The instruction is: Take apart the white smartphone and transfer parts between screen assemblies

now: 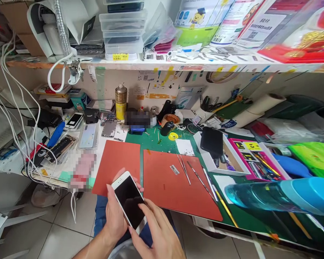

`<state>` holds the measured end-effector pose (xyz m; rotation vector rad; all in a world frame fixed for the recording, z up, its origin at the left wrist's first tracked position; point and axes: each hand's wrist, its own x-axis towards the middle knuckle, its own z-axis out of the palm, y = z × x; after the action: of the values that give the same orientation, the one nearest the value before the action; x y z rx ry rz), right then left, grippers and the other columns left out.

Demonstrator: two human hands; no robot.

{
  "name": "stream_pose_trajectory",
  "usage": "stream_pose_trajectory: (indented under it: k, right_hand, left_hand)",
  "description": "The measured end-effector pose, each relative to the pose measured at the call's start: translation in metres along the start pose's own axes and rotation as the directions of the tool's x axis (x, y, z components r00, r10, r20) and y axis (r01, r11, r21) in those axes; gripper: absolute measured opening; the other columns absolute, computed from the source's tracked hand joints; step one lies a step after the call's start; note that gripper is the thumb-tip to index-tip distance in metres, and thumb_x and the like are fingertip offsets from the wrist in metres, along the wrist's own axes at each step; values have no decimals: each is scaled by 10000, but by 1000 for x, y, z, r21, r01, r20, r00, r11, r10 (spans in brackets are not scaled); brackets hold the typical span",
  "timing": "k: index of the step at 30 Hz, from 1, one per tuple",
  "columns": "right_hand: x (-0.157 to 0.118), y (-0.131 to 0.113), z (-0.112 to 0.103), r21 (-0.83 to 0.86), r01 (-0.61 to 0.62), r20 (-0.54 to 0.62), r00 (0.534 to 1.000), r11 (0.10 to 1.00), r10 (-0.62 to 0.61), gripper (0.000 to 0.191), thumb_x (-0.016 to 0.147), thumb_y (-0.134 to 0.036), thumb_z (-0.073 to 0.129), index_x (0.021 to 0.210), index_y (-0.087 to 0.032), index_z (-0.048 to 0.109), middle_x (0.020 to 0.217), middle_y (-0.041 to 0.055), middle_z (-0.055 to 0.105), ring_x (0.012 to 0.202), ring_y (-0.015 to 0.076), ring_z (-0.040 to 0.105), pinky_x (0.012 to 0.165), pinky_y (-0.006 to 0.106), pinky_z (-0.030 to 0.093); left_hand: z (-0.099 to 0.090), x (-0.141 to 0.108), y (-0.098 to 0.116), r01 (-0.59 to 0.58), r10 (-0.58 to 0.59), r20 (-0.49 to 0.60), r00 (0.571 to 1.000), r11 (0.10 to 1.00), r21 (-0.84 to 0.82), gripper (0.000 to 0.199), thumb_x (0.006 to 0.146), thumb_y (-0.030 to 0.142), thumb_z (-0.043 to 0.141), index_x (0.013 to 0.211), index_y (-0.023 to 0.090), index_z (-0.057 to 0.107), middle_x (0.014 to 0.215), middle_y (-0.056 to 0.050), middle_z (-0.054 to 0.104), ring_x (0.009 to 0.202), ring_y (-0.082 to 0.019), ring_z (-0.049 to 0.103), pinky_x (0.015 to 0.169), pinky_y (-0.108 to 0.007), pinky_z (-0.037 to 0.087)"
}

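Observation:
A white phone with a dark screen (128, 198) is tilted in front of the bench edge, over my lap. My left hand (115, 212) wraps round its left side, with fingertips showing past the far edge. My right hand (158, 228) grips the lower right part of the phone, its thumb near the bottom edge and a fingertip over the screen. Beyond the phone lie two reddish-brown mats, a left one (122, 158) and a larger right one (164, 169). Tweezers (184, 169), thin metal tools (201, 180) and a small metal piece (174, 169) rest on the larger mat.
A blue bottle (275, 194) lies at the right front. Behind it are a white box (233, 165) holding a black device and a pink tray (255, 163) of tools. Phones, parts and white cables (9, 108) crowd the left. A loaded shelf (172, 66) spans the back.

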<state>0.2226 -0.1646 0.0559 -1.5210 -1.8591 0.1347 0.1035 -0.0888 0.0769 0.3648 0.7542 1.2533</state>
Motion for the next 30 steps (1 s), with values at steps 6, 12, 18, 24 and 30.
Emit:
stream_pose_trajectory:
  k: [6,12,18,24,30]
  right_hand:
    - [-7,8,-3,33,8,40,999,999,-9,494,954,-296,679,1410,-151,558,1355,224,665,1188,354,720,903,463,674]
    - [-9,10,-5,63,1,33,999,998,-3,498,945,-279,693,1409,-160,558,1357,217,667,1191,355,718,913,470,670]
    - [-7,6,-4,23,10,-25,1000,1000,-9,463,952,-312,681,1378,-153,591,1328,202,690,1155,332,738,887,428,676]
    - [-5,8,-5,27,7,-6,1000,1000,-7,449,944,-301,687,1358,-149,603,1339,192,684,1166,315,738,914,406,667]
    - [-10,7,-2,38,-11,-25,1000,999,12,436,951,-324,698,1347,-159,620,1330,185,697,1154,315,750,903,394,670]
  left_hand:
    - [-1,-6,-1,-25,24,12,1000,1000,12,776,970,774,461,1553,265,511,1189,-144,750,1073,-314,738,932,-463,609]
    - [0,-7,-1,-37,37,19,999,999,21,782,968,783,443,1541,257,525,1171,-149,751,1084,-320,733,932,-465,611]
    - [0,-6,-4,-59,59,9,998,998,-2,806,973,784,416,1567,245,489,1120,-162,751,1025,-326,741,887,-474,618]
    - [0,-5,-3,-66,67,34,997,997,-31,767,979,762,442,1554,257,503,1152,-159,740,1038,-325,733,895,-473,612]
    - [4,-7,-2,-84,83,-8,996,996,-34,775,950,779,497,1519,255,542,1219,-161,726,1065,-323,724,909,-462,604]
